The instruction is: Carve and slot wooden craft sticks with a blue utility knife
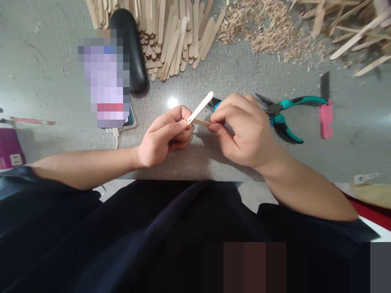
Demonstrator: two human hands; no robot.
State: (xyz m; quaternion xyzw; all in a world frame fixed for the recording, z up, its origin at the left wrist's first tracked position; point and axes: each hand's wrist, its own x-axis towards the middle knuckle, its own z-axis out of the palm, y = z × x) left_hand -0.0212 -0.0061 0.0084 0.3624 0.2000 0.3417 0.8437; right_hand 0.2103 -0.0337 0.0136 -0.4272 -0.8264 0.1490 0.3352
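Observation:
My left hand (166, 134) is closed, thumb and forefinger pinching the lower end of a pale wooden craft stick (200, 107) that slants up to the right. A small dark mark shows near the pinched end. A second thin wooden stick (200, 122) runs from beside that end to my right hand (241, 128), whose thumb and forefinger pinch its tip. Whether the two pieces are joined, I cannot tell. Partly hidden behind my right hand lies a tool with a dark tip and blue body (216, 102). Teal-handled pliers (275, 109) rest just right of that hand, jaws apart.
Craft sticks (174, 44) are heaped at the back, beside wood shavings (262, 24) and more loose sticks (360, 36). A black case (131, 53) and a blurred phone (105, 81) with a cable lie left. A pink-handled blade (326, 118) lies right.

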